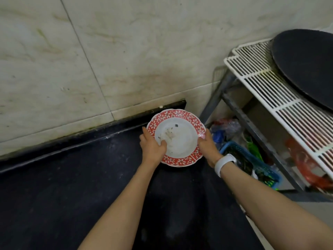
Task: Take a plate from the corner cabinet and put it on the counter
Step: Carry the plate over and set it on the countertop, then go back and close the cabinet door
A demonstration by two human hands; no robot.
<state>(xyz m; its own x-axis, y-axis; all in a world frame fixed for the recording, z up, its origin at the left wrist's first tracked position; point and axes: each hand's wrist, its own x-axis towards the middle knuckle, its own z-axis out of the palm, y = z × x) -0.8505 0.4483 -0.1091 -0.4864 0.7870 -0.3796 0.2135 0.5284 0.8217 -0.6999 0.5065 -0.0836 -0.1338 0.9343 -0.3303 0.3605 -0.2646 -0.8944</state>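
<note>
Black bench (72,186) runs along a pale tiled wall (90,60). Both hands' fingers are closed on a plate (177,138) with a red flowery rim: the left hand (153,147) holds its left edge, the right hand (209,147) its right edge. It sits low over the bench's far corner. Beside it stands a white wire rack (270,91).

The light is soft and a bit dim, with a green tint on the pale wall (108,51). The black worktop (63,186) looks very dark, with little to see on it. Lines bend near the edges. The picture is slightly fuzzy all over, with no bright glare.
</note>
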